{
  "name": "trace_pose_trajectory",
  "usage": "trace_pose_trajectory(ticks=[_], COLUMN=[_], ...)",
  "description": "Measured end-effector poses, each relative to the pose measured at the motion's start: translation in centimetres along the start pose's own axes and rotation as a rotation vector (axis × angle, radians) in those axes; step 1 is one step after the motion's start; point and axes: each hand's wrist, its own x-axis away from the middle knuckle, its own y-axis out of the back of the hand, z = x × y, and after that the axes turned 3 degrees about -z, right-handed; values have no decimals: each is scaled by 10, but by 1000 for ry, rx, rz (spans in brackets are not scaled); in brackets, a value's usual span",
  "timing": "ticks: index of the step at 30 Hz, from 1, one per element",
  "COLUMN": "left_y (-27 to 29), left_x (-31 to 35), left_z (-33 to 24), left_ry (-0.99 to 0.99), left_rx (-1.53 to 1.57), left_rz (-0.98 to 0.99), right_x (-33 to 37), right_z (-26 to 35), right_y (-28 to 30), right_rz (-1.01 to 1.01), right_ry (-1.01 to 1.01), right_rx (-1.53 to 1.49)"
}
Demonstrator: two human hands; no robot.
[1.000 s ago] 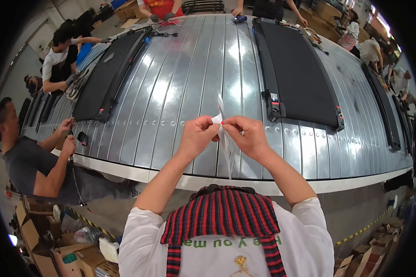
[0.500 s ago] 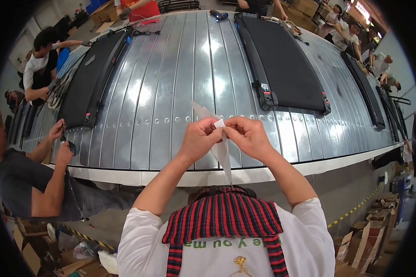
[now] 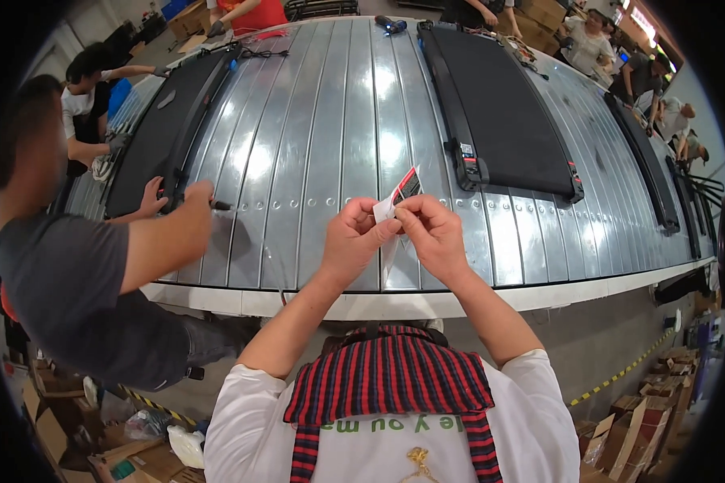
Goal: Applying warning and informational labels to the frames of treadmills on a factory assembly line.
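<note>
Above the near edge of a metal-slatted work table (image 3: 298, 241), my hands pinch a thin sticker (image 3: 408, 187) with a red and black printed face. Its white backing (image 3: 384, 211) is folded over between my fingers, and a translucent strip seems to hang below. My left hand (image 3: 353, 241) is closed on the sticker's left side. Thumb and forefinger of my right hand (image 3: 433, 240) grip its right side, close to my left fingertips. Beyond them to the right lies a black walking-pad treadmill (image 3: 499, 105), flat on the slats.
Another black treadmill (image 3: 165, 121) lies at left, where a co-worker in dark grey (image 3: 97, 274) leans in with a dark-tipped tool (image 3: 221, 206). More dark units (image 3: 640, 161) line the right side. A blue power tool (image 3: 391, 26) sits at the far edge. Cardboard boxes (image 3: 636, 427) stand on the floor.
In my hands the sticker has turned, so its red and black face now shows above my fingers. The co-worker at left has leaned over the table, arms reaching to the treadmill's near end.
</note>
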Motion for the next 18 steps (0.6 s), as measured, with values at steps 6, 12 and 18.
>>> trace_pose_trajectory(ticks=[6, 12, 18], left_y=[-33, -75, -98], left_x=[-15, -39, -66], left_z=[21, 43, 69], left_ry=[-25, -59, -80], left_rx=[-158, -349, -276], left_rz=[-48, -156, -297], right_x=[-6, -16, -35], right_z=[-10, -13, -19], right_y=[51, 116, 170], right_rz=[113, 32, -211], right_ry=[71, -286, -44], right_rx=[105, -339, -206])
